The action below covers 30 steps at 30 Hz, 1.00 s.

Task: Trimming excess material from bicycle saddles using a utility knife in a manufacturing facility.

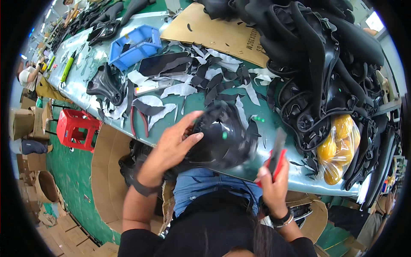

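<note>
At the near edge of the green-topped table, my left hand (177,139) grips the left side of a glossy black moulded part (220,137). My thumb rests on its face, and some of my fingers are hidden by it. The part is blurred by motion and has a small green spot. To its right, my right hand (274,184) is closed round a red-handled utility knife (277,160), its blade pointing up and apart from the part. Black and grey fabric scraps (214,77) lie scattered beyond my hands.
A tall heap of black moulded parts (317,64) fills the right side, beside a bag of yellow round things (340,150). Further left are red-handled pliers (141,118), a phone (150,66), a blue bin (124,58) and a red stool (77,128). Cardboard boxes (107,175) stand below.
</note>
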Tool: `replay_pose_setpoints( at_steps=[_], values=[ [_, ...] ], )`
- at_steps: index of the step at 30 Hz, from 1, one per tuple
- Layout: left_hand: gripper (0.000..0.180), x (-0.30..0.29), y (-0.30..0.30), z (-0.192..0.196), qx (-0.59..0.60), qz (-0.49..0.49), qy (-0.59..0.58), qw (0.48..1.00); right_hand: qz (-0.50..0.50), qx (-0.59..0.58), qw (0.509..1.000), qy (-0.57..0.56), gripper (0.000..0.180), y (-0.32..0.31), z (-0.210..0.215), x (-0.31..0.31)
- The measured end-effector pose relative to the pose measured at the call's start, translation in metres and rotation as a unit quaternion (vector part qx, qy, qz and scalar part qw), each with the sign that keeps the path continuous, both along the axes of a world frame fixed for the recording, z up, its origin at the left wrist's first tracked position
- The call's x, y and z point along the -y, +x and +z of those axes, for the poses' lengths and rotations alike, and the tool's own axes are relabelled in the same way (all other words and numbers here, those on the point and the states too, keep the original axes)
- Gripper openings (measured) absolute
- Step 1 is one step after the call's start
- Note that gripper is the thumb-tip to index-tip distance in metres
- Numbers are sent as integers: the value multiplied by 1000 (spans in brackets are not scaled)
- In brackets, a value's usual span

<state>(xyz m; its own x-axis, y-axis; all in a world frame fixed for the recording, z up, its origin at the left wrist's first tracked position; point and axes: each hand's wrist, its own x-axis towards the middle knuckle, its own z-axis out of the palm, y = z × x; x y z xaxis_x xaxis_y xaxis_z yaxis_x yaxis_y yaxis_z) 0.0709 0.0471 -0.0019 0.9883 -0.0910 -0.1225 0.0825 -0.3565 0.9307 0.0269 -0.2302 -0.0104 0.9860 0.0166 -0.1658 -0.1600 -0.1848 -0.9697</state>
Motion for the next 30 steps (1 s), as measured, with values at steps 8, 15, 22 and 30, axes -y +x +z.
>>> replay_pose_setpoints(
  at_steps=[8,15,22,30],
  values=[
    [14,42,2,7,152,89,214,961,125,160,968,-147,67,40,6,-40],
    [18,64,-11,4,103,117,185,970,125,317,889,-306,45,65,7,-79],
    [22,82,-5,1,120,139,216,959,142,144,974,-100,40,61,11,-56],
    [13,82,-18,-6,137,170,178,960,315,298,844,-316,53,81,43,13]
  ],
)
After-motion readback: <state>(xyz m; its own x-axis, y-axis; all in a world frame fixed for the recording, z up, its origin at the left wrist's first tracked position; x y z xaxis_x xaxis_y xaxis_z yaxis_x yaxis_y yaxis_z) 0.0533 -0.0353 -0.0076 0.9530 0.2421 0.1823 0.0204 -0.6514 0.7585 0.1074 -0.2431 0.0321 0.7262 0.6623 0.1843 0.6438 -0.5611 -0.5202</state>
